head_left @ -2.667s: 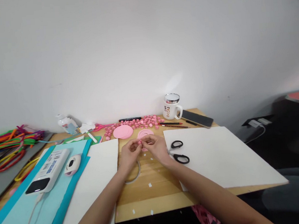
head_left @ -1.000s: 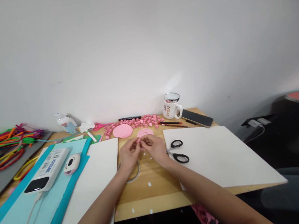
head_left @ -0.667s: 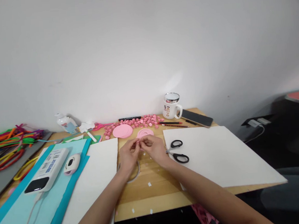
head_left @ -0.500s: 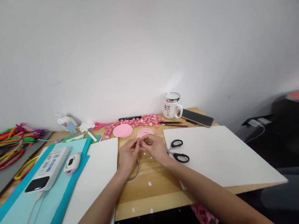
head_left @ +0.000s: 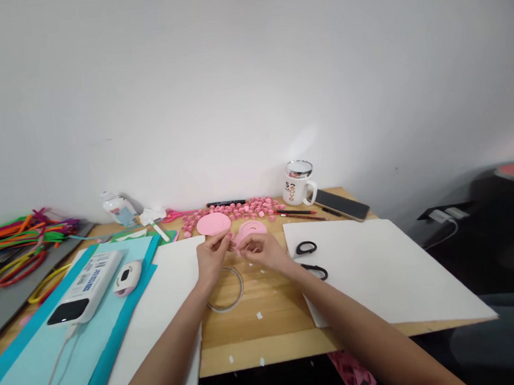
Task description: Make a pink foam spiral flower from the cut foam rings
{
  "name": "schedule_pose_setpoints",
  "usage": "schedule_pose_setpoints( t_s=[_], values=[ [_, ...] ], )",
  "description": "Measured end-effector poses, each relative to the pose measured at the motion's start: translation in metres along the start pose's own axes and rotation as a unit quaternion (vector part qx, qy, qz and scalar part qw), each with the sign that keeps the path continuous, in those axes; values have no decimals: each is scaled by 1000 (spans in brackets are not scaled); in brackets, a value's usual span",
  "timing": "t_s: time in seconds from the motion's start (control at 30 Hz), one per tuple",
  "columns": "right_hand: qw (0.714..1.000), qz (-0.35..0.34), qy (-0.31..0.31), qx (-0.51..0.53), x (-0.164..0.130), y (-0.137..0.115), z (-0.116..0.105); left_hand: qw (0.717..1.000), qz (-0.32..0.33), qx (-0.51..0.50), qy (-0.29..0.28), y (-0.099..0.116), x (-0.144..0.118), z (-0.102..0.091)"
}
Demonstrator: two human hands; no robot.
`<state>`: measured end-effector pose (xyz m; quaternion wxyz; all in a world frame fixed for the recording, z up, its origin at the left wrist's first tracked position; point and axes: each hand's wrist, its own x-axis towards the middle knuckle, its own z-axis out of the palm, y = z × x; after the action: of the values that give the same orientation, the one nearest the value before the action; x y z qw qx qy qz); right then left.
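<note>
My left hand (head_left: 212, 256) is closed in a pinch at the middle of the desk, on a small piece of pink paper (head_left: 237, 248). Facing it a short way to the right, my right hand (head_left: 265, 252) also pinches at this paper; its exact shape is too small to tell. Just behind the fingers lie pink paper circles, one pile (head_left: 214, 223) to the left and another (head_left: 251, 229) partly hidden by my right hand. Many little pink paper rolls (head_left: 260, 205) are heaped farther back. Below my left hand rests a ring-shaped roll of tape (head_left: 241, 288).
Black-handled scissors (head_left: 315, 271) lie by my right forearm on a white board (head_left: 387, 265). A mug (head_left: 298, 183), a phone (head_left: 342, 204) and pencils (head_left: 300, 211) stand or lie behind. At left are a white device (head_left: 86, 289) on blue paper and coloured pipe cleaners (head_left: 24, 240).
My hands have moved slightly apart, the left one to the left, and a gap with pink paper shows between the fingertips. More of the tape roll is visible.
</note>
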<state>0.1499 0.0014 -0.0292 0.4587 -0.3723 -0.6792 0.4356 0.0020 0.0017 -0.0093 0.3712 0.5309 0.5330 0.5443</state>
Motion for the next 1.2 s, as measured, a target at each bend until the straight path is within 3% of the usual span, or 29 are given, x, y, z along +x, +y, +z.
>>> schedule_pose_setpoints(
  t_s=[0.13, 0.27, 0.5, 0.77, 1.03, 1.2],
  values=[
    [964, -94, -210, -133, -10, -11, 1, 1000, -8, -3, 21, 2, 3, -2],
    [926, -122, -280, -220, -15, -13, 4, 1000, 2, 8, -1, -1, 2, -2],
    [965, -109, -192, -139, -9, -19, 0, 990, 68, 123, -6, -11, -1, -1],
    [971, -187, -121, -87, -9, -20, 9, 998, 34, 35, -40, -9, -2, -1],
    [974, -185, -82, -106, -16, -33, 17, 1000, 2, -5, 28, -4, 0, -5],
    [953, -226, -89, -183, -17, -55, 9, 998, -14, -53, 42, -1, 2, -8]
  ],
)
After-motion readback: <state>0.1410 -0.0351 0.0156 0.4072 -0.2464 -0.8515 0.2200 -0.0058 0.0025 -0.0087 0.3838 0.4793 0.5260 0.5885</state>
